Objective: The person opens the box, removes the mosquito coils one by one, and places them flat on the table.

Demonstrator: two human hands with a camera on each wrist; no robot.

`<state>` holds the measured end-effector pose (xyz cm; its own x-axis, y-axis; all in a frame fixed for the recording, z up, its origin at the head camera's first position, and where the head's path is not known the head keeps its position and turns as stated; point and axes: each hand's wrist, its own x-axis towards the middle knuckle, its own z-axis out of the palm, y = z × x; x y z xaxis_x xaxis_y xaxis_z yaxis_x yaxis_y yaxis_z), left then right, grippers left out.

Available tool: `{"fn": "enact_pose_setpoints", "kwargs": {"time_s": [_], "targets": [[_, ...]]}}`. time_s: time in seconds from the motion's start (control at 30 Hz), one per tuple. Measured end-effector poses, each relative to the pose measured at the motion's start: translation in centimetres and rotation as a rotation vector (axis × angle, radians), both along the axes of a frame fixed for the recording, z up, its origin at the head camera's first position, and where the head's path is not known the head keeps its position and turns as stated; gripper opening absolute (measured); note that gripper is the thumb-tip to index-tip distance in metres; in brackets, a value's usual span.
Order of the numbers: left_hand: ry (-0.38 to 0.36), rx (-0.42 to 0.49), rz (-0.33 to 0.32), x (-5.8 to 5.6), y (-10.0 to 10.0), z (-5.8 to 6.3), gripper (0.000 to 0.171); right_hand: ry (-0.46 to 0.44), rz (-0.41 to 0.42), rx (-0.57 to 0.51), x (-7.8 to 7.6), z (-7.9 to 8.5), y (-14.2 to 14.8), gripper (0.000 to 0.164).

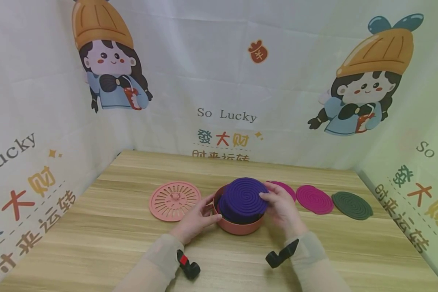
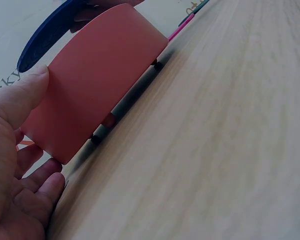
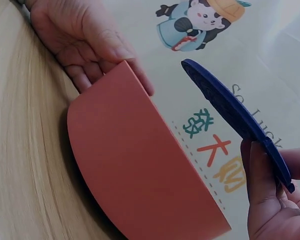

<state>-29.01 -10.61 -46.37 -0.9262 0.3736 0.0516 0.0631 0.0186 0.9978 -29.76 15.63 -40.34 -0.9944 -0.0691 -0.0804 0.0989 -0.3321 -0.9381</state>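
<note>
A purple-blue spiral coaster (image 1: pixel 246 196) is held slightly tilted above a round coral box (image 1: pixel 239 228). My right hand (image 1: pixel 284 211) pinches the coaster at its right edge, thumb on top and fingers beneath, as the right wrist view shows with the coaster (image 3: pixel 235 115) edge-on and apart from the rim. My left hand (image 1: pixel 197 219) grips the box on its left side, thumb near the rim; in the left wrist view its other fingers (image 2: pixel 37 185) curl by the box's lower edge. Something dark blue (image 1: pixel 223 209) shows inside the box, mostly hidden beneath the coaster.
Left of the box lies a slotted coral lid (image 1: pixel 175 197) with a small knob. To the right, in a row, are a magenta coaster (image 1: pixel 285 190) partly behind my right hand, another magenta coaster (image 1: pixel 314 199) and a dark green coaster (image 1: pixel 352 205). A printed cloth (image 1: pixel 277 134) surrounds the wooden table (image 1: pixel 106 227).
</note>
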Motion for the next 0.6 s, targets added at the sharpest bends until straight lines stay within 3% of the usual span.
{"fn": "enact_pose_setpoints", "kwargs": {"time_s": [0.2, 0.6], "targets": [[0.008, 0.002, -0.001, 0.1, 0.0, 0.0, 0.077, 0.001, -0.025, -0.076, 0.5, 0.2, 1.6, 0.031], [0.014, -0.002, 0.003, -0.1, 0.0, -0.2, 0.078, 0.029, -0.088, -0.130, 1.6, -0.2, 5.3, 0.031]]}}
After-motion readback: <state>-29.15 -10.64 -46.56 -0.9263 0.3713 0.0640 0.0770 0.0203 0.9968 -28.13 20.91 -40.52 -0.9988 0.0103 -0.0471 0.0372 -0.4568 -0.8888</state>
